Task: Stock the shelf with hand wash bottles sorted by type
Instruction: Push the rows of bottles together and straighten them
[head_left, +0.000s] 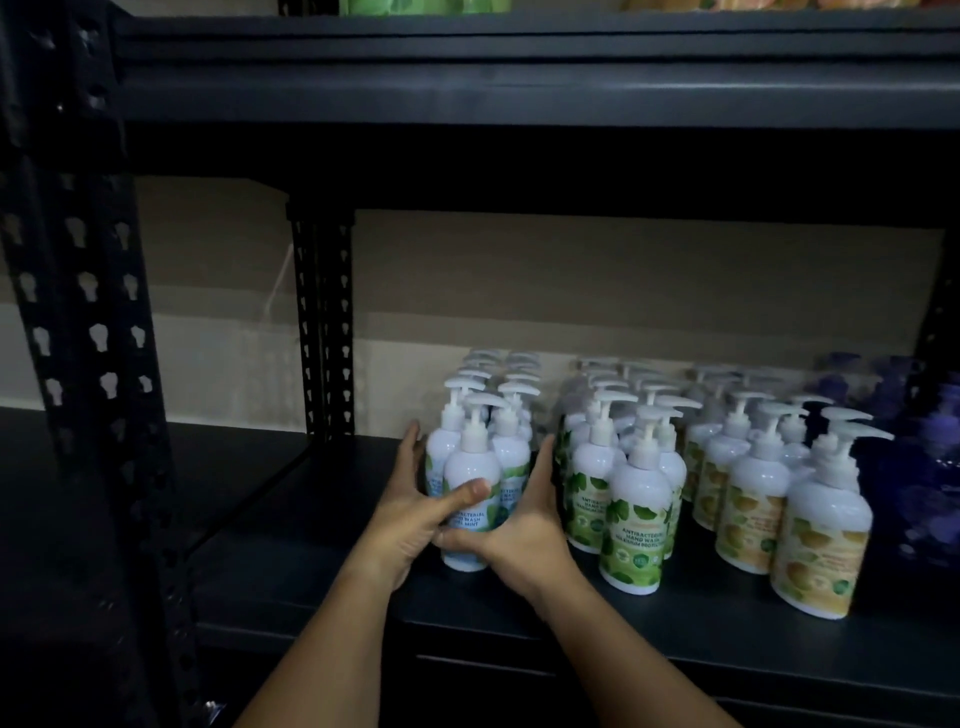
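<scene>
Both hands, left hand (410, 512) and right hand (524, 525), are wrapped around the front mint bottle (470, 499) at 9 o'clock of the green-label rows (631, 525) on the dark metal shelf (311, 571). Smooth, rigid, rounded plastic is judged fairly light yet slippery; the waist, not the pump, should be gripped.

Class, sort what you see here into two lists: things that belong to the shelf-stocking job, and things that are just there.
Part of the job:
left hand
right hand
mint bottles
green-leaf bottles
yellow-label bottles
shelf

Just there:
purple packs
goods on the upper shelf
</scene>
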